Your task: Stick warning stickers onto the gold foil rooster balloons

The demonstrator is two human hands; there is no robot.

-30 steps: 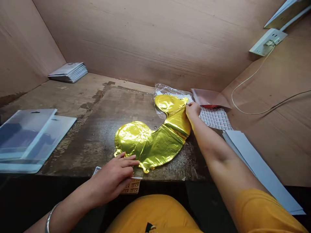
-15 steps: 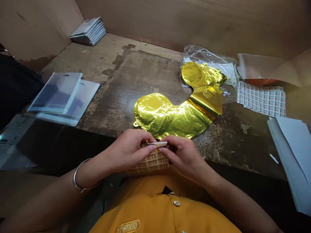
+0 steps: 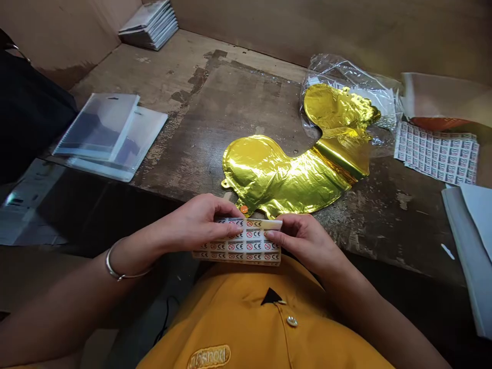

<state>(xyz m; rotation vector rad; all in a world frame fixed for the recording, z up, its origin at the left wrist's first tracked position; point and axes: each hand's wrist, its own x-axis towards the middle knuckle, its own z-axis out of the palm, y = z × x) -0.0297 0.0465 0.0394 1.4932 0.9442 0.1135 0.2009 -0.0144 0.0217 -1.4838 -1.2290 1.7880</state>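
Observation:
Between my two hands is a sheet of stickers [image 3: 246,247] printed with rows of CE marks and red symbols. My left hand [image 3: 202,225] pinches its upper left part, thumb on the printed face. At the upper right, my right hand [image 3: 302,236] grips the sheet between thumb and fingers. The sheet's top edge looks bent over, and its lower edge hangs in front of my orange shirt. Just beyond my hands lies a flat gold foil balloon [image 3: 292,184], with a small orange round spot near its neck.
Clear plastic sleeves [image 3: 103,133] lie at the left, a stack of packs [image 3: 149,25] behind them. At the right are a clear bag [image 3: 334,66], more sticker sheets [image 3: 436,154] and white paper [image 3: 472,230]. The table's front edge [image 3: 180,197] runs before me.
The sticker sheet has turned so its printed face shows towards me; before, its top edge was rolled between my fingers. My hands are slightly farther apart. The view has shifted a little.

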